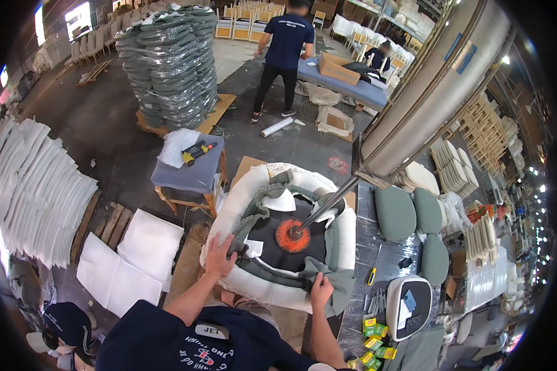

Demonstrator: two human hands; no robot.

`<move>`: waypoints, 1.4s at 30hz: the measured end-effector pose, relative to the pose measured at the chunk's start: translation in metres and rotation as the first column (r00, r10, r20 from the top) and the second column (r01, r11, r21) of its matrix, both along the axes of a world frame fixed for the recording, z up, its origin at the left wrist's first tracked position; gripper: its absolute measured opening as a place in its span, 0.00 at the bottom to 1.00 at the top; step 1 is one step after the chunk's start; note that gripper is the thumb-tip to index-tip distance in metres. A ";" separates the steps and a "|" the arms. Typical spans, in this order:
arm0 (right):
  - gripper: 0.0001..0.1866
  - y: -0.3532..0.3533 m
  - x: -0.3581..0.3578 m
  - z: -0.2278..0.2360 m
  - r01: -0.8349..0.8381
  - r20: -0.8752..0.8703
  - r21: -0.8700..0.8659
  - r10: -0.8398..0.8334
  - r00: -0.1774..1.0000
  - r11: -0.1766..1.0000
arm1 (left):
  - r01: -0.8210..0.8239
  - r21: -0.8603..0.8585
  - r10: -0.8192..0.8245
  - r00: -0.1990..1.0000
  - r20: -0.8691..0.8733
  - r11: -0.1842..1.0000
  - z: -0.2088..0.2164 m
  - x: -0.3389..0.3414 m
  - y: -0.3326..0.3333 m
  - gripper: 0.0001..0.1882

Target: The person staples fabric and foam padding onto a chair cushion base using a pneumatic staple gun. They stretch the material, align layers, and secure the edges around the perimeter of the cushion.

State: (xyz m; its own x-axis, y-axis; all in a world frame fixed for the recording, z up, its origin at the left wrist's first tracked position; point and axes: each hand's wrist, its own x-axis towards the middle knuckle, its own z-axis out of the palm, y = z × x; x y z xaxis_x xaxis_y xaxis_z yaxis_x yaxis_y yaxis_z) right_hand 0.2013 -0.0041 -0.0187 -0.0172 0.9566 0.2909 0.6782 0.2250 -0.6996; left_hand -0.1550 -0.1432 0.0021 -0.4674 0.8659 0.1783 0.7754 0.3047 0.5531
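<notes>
A large round cushion form with a thick white padded rim (267, 288) is in front of me. Grey-green fabric (254, 213) lies bunched around its inside edge. In the dark middle, a round orange pad (291, 237) sits at the end of a metal rod (328, 206). My left hand (218, 256) rests on the left side of the rim, fingers stretched out, next to the fabric edge. My right hand (320, 290) is closed on a loose flap of the green fabric at the near right side. White padding scraps (280, 201) show inside the ring.
A thick metal cylinder (424, 93) slants in from the upper right. Right of me, a table (368, 238) bears green seat pads (396, 213), a screwdriver (372, 273) and small yellow-green boxes (377, 343). A blue-topped stool (189, 170) holds tools. Other people work nearby.
</notes>
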 end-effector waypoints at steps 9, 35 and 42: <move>0.26 -0.014 -0.011 0.004 0.071 0.114 -0.034 -0.067 0.991 0.997 | -0.103 0.015 0.103 0.994 0.039 0.995 -0.005 -0.015 0.006 0.35; 0.33 -0.052 0.014 0.033 0.172 -0.340 -0.311 -0.279 0.898 0.935 | 0.128 0.003 -0.126 0.982 -0.139 0.992 -0.058 -0.038 0.007 0.33; 0.28 -0.138 0.019 0.105 -0.113 -0.519 -0.460 -0.163 0.839 0.881 | 0.176 -0.130 -0.199 0.961 -0.193 0.976 -0.063 -0.066 -0.007 0.41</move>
